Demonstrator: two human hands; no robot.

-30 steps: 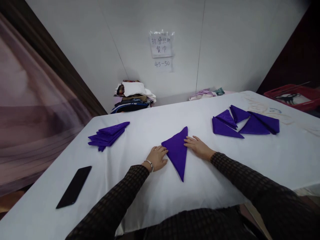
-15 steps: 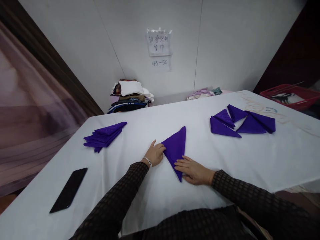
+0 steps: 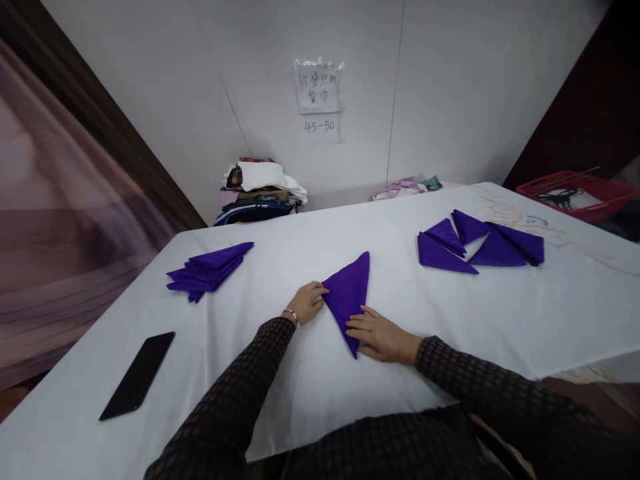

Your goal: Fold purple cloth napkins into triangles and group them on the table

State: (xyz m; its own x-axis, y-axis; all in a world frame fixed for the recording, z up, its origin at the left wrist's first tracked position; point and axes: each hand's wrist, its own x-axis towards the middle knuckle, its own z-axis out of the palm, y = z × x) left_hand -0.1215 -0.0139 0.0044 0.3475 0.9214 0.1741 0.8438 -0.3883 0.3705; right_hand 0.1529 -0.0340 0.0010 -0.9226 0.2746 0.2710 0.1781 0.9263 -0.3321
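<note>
Napkin [image 3: 350, 287], long axis running near-to-far: left hand [image 3: 307, 303] at its left corner, pinch indeterminable; right hand [image 3: 383, 337] flat over near end, unclenched.

One camera, worn on the head, looks forward and down from near, over the white table [image 3: 290, 247], toward the wall [image 3: 450, 87].

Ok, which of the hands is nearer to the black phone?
Left. The left hand is beyond the black phone and to its right, at the left corner of the middle purple napkin; the right hand is farther to the right, on that napkin's near end.
</note>
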